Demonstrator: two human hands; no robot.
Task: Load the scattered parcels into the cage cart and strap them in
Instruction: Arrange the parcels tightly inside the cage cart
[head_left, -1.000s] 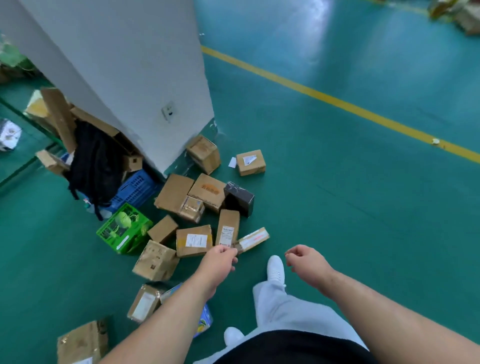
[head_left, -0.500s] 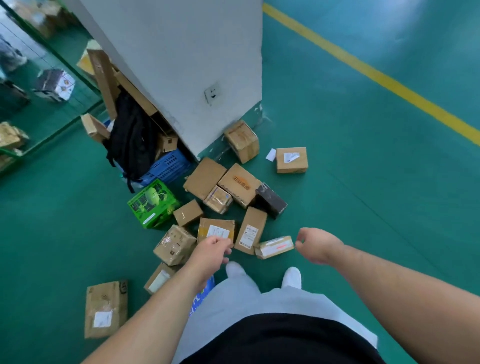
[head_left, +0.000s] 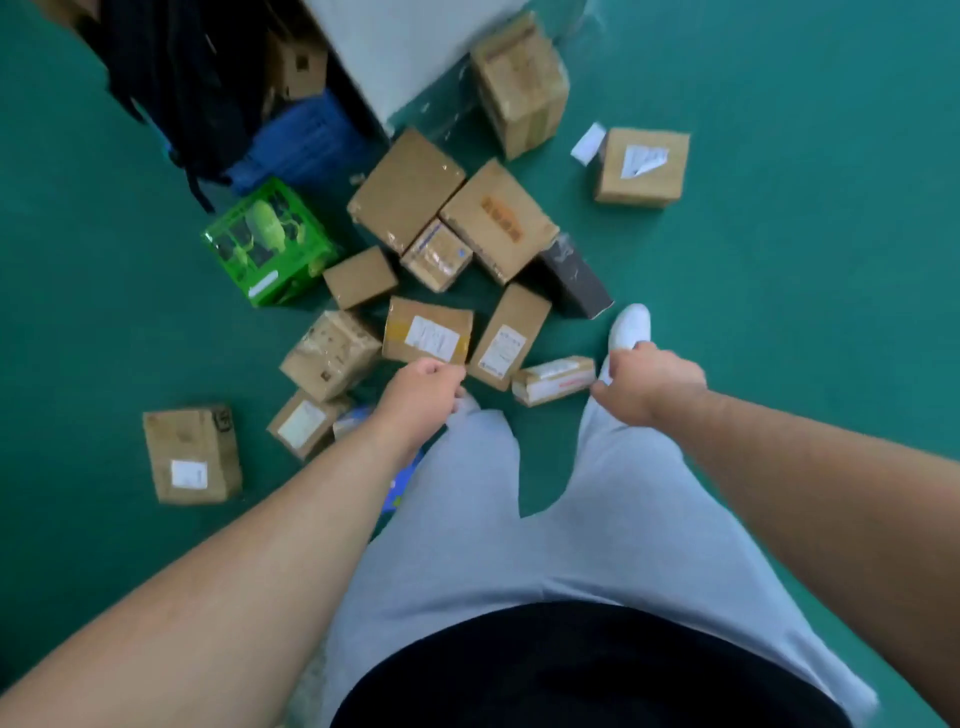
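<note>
Twelve brown cartons (head_left: 405, 189) are lying scattered on the green floor (head_left: 779, 312), just far of the person's feet and near the foot of one white pillar (head_left: 415, 41). Most are forming a loose cluster. One labelled carton (head_left: 641, 166) is lying apart at far right, beside one white paper slip (head_left: 588, 143). One more carton (head_left: 192, 454) is lying well apart at near left. One dark grey box (head_left: 571, 275) is touching the right side of the cluster, and one green printed box (head_left: 267, 241) is sitting at its left side.

The left hand (head_left: 421, 395) is hanging over the near edge of the cluster, and the right hand (head_left: 649, 382) is hanging just right of a small long carton (head_left: 553, 379). Both are showing loosely curled fingers and are holding nothing.

At far left, one blue crate (head_left: 306, 140) and one black bag (head_left: 182, 88) are crowding the pillar, with one further carton (head_left: 301, 65) sitting blurred above the crate. One white shoe (head_left: 631, 325) is standing between the right hand and the dark grey box. The left forearm is covering part of one blue-and-white packet (head_left: 393, 493)
</note>
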